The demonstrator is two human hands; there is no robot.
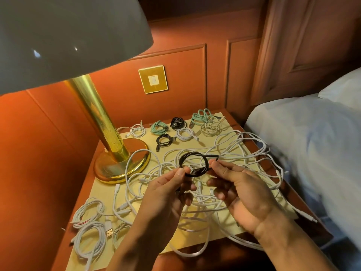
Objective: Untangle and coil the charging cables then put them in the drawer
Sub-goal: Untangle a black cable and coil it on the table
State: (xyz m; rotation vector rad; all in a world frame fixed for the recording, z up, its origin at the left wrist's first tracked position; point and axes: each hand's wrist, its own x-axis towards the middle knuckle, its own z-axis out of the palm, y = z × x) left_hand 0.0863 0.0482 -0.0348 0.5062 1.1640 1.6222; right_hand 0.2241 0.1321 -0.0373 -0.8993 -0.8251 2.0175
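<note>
A black cable forms a small loop held above the nightstand. My left hand pinches the loop's near left side between thumb and fingers. My right hand pinches the black cable's free end on the right. Under both hands lies a big tangle of white cables spread over the nightstand top. Several coiled cables sit at the back: green, black, another black, white. More white coils lie at the near left. No drawer is in view.
A brass lamp with a wide grey shade stands at the back left of the nightstand. A bed with light-blue bedding lies close on the right. A wall switch plate is on the wood panelling behind.
</note>
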